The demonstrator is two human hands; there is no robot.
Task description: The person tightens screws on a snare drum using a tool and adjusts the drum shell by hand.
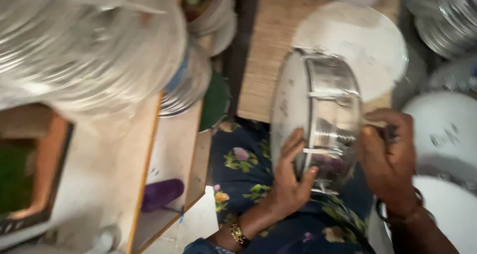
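Observation:
A small drum [325,115] with a shiny metal shell and a pale skin stands on edge over my lap, the skin facing left. My left hand [290,177] grips its lower rim, fingers spread over the skin's edge and the shell. My right hand [390,157] is closed around a small dark tool pressed against the drum's right side. A gold bracelet sits on my left wrist. My lap is covered by dark blue flowered cloth [243,169].
A wooden board [268,50] lies behind the drum with a white round drum skin [367,40] on it. More white skins [447,135] and metal rims [447,15] lie right. Stacked shiny shells [94,45] fill the upper left. A purple handle [161,193] rests on a wooden bench [164,149].

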